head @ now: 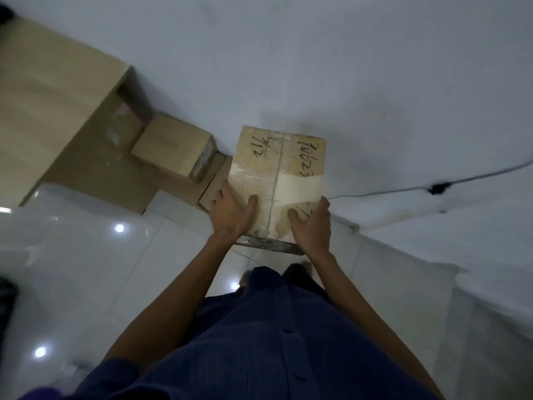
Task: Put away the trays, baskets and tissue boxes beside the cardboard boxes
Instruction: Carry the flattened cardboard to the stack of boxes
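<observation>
**Both hands on taped cardboard box by the wall**

Person looks down at a taped brown cardboard box (278,168) with black handwriting on its top flaps and clear tape along the centre seam. Both hands grip its near end.

Left hand (230,213): palm on the top face, thumb spread on top toward the seam, fingers (215,201) curled over the box's left edge. Right hand (313,226): thumb pressed on the top, fingers (324,202) wrapped down the right edge. So both sets of fingers are closed on the box, one per side, with the seam between them. Cannot tell whether the box sits on the floor or is lifted.

Just left of the left fingers is a low brown cardboard carton (210,189), almost touching the held box. Further left and beyond the fingers, a small plain brown cardboard box (173,151) sits on a larger flat brown cardboard box (121,174). Further left again is a pale wood-grain furniture piece (52,90), with the boxes against its side.

Beyond the fingers is a white wall (346,67). Right of the right fingers, a thin grey cable (375,192) runs along the wall to a black plug (438,188). Below the hands are a glossy white tile floor (86,255) showing light reflections and the person's dark blue buttoned shirt (274,342).
</observation>
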